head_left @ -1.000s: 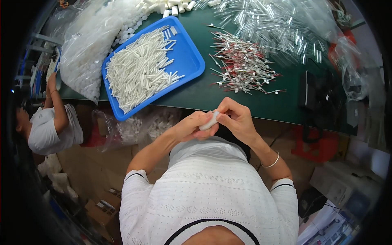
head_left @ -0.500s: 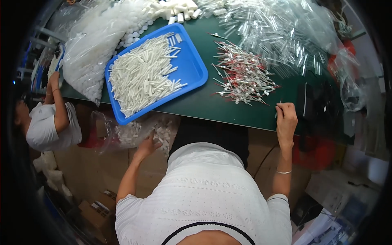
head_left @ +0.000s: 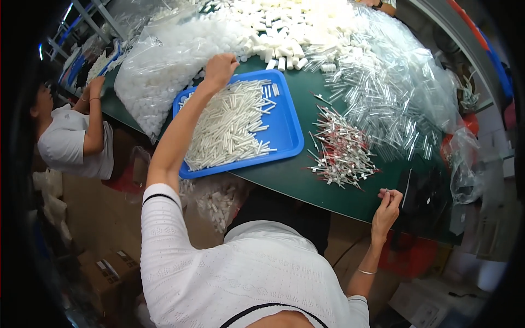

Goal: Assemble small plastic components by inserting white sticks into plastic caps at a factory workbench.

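My left hand (head_left: 220,71) reaches over the far edge of a blue tray (head_left: 290,117), beside loose white round caps (head_left: 243,58). Its fingers are curled closed; whatever is in them is hidden. White tubes (head_left: 232,123) lie heaped in the tray, partly under my left forearm. At the near right edge of the green table, my right hand (head_left: 387,208) is closed in a pinch. What it pinches is too small to name. Just left of it lies a pile of thin red-and-white wired parts (head_left: 342,150).
A plastic bag of white caps (head_left: 158,76) stands at the left. White foam-like cylinders (head_left: 284,33) and clear tubes (head_left: 372,98) cover the far side. A black device (head_left: 424,188) sits at right. A bag of white pieces (head_left: 216,205) hangs below the table edge. A co-worker (head_left: 76,131) works at left.
My left hand has risen from the bag below the table edge to beyond the tray's far side. My right hand stays pinched near the table edge. The view has shifted, showing more far table.
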Available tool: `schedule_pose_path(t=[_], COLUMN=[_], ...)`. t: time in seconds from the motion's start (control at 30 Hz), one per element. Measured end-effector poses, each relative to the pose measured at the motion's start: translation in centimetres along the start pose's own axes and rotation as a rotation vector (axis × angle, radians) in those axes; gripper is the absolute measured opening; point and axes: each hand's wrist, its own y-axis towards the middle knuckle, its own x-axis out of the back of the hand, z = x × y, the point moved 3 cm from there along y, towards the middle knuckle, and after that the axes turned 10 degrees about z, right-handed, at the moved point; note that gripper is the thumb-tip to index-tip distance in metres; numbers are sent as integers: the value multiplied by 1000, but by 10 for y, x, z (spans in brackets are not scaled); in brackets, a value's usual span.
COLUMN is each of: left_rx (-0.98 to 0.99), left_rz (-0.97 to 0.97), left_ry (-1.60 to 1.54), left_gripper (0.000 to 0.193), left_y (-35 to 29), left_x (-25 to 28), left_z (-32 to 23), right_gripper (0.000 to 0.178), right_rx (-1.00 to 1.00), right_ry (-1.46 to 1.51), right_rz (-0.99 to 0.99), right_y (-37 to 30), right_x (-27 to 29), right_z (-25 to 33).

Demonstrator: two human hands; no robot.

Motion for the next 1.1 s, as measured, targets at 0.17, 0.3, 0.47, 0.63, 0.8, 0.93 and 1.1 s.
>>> schedule_pose_path(t=[0.17, 0.3, 0.47, 0.63, 0.8, 0.93, 1.1], left_rx=[52, 97, -24, 318, 247, 244, 287], left_rz=[-37, -57, 399, 722, 705, 703, 701], left_ry=[338, -214, -1194, -1890, -2020, -2018, -2002], left_gripper=[22, 19, 13, 28, 34, 35, 32], left_y=[38, 23, -92, -191, -215, -220, -226], left_x=[-44, -18, -4, -21, -36, -37, -41], left_z=[24, -1, -119, -173, -181, -183, -181], right_gripper=[22, 17, 12, 7, 7, 7, 9], right_rx=[-21, -80, -74, 220, 311, 295, 398], right_ry=[292, 405, 520, 467, 387, 374, 294], right_rz=[110, 228, 381, 537, 508, 486, 384], right_y=[-6, -10, -5, -5, -12, -16, -21], right_x=[-5, -4, -35, -73, -86, -86, -86], right_z=[20, 39, 78, 131, 136, 134, 136])
